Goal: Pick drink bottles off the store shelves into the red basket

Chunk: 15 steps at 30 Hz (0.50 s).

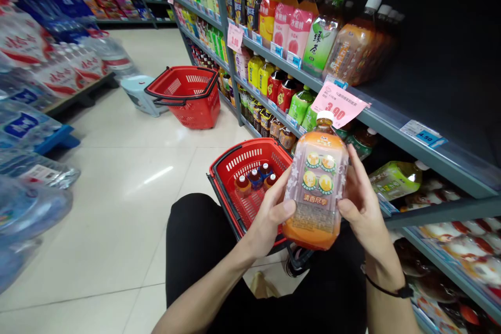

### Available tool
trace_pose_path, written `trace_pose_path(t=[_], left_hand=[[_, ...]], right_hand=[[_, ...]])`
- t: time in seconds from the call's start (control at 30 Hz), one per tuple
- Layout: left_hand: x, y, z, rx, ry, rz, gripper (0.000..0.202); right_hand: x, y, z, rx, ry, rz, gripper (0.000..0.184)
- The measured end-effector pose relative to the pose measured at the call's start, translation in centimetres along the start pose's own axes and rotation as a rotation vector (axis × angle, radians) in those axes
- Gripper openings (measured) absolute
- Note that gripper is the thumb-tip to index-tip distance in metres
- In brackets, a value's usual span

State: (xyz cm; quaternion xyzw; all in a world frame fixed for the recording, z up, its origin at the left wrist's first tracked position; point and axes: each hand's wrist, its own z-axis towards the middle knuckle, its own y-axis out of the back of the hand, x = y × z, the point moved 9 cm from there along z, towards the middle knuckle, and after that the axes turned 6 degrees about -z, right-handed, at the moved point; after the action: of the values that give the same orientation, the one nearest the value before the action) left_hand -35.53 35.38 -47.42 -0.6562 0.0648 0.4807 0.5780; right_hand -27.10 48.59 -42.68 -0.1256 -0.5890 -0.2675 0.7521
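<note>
A large amber tea bottle (pixel 317 188) with a white cap and a purple-grey label is held upright, slightly tilted, in front of me. From its left side my left hand (pixel 270 214) grips it, thumb on the front. My right hand (pixel 360 201) closes on the opposite side, thumb also pressed to the label. The fingers behind the bottle are hidden. Just beyond my left hand a red shopping basket (pixel 230 188) sits on the floor by my knees, with several dark, white-capped bottles (pixel 255 178) standing inside.
Drink shelves (pixel 391 109) run along the right, with bottles in rows and a pink price tag (pixel 337 102). A second red basket (pixel 191 96) stands further up the aisle beside a pale blue stool-like object (pixel 139 91). Wrapped bottle packs (pixel 35 115) are stacked at left.
</note>
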Motion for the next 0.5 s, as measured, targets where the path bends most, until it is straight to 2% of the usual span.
trace_pose_path(t=[0.1,0.17,0.23,0.3,0.33,0.4,0.5], left_hand=[[-0.6,0.8,0.7,-0.049,-0.102,0.096,0.092],[-1.5,1.0,0.7,-0.114,-0.168,0.256,0.104],[-2.2,1.0,0.3,-0.187,-0.174,0.451,0.110],[-2.6,1.0,-0.3,-0.230,-0.146,0.619,0.098],[-3.0,0.8,-0.7,-0.236,-0.153,0.689,0.088],[-4.1,0.1,-1.2,-0.211,-0.250,0.814,0.072],[-5.2,-1.8,-1.5,-0.101,-0.448,0.989,0.062]], right_hand=[[0.3,0.5,-0.8,-0.065,-0.050,-0.147,0.081],[0.4,0.0,-1.3,-0.071,-0.066,-0.191,0.077],[0.0,-0.8,-1.3,-0.047,-0.100,-0.185,0.094],[-0.9,-1.5,-0.7,-0.044,-0.135,-0.136,0.116],[-1.5,-1.7,-0.3,-0.061,-0.149,-0.087,0.119],[-3.0,-1.7,0.5,-0.128,-0.194,0.093,0.108],[-6.0,-1.4,1.0,-0.256,-0.308,0.434,0.067]])
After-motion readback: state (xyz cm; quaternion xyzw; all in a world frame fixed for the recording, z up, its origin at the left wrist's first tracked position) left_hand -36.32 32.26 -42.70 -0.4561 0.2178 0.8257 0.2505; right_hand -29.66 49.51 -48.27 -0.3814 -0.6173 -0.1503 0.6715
